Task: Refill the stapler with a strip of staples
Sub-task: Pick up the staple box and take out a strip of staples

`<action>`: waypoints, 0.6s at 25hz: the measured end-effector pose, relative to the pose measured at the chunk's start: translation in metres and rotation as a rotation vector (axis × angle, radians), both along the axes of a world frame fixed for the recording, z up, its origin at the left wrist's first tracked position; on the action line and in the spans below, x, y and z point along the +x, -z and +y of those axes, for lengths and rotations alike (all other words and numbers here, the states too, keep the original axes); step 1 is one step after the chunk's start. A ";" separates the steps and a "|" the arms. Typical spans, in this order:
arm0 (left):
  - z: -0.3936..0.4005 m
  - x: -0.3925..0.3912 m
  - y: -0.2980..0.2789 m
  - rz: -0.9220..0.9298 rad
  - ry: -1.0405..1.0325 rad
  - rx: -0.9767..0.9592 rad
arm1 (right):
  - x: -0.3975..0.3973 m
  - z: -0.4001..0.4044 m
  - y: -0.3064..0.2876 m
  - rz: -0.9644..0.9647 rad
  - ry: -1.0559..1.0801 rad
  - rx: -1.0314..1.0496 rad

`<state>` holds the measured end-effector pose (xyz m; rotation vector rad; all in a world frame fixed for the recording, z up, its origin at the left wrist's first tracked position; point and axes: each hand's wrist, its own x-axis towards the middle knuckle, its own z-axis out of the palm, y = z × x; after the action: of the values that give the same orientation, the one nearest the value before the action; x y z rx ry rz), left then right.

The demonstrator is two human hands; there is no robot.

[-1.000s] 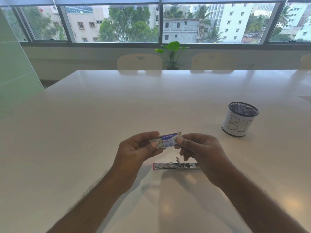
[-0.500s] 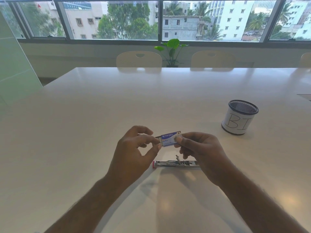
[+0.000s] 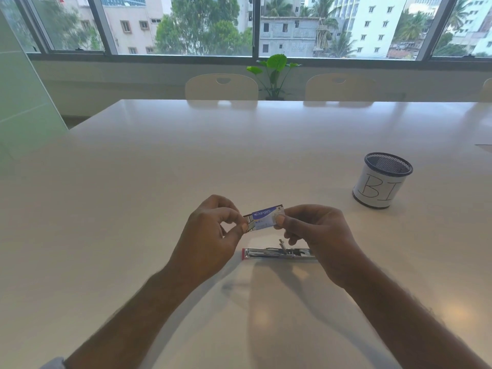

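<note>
A small blue-and-white staple box is held above the table between both hands. My right hand pinches its right end. My left hand pinches the inner tray or staples sticking out at the box's left end; I cannot tell which. The stapler lies on the white table just below the hands, lid swung open, its metal channel facing up and a pink end at the left. Its right end is hidden behind my right hand.
A black mesh pen cup wrapped in paper marked "BI" stands at the right. White table stretches ahead; two pale chairs and a potted plant stand past its far edge under the windows.
My left hand shifted its fingers at the box's left end, from wrapping it to pinching the piece that sticks out. The box and stapler stayed in place.
</note>
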<state>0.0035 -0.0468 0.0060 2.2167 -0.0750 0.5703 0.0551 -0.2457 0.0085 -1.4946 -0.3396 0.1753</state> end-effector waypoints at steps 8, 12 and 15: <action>0.010 0.006 0.006 -0.081 -0.055 0.195 | 0.006 -0.003 0.003 -0.018 0.088 -0.049; 0.010 0.010 0.006 0.109 -0.075 -0.415 | 0.010 -0.006 0.004 0.047 0.082 0.018; 0.016 0.010 -0.004 0.226 0.107 -1.087 | 0.012 -0.011 0.003 0.118 0.060 0.086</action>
<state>0.0138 -0.0311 0.0097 1.1880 0.1943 0.1963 0.0669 -0.2566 0.0060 -1.4014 -0.2044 0.1975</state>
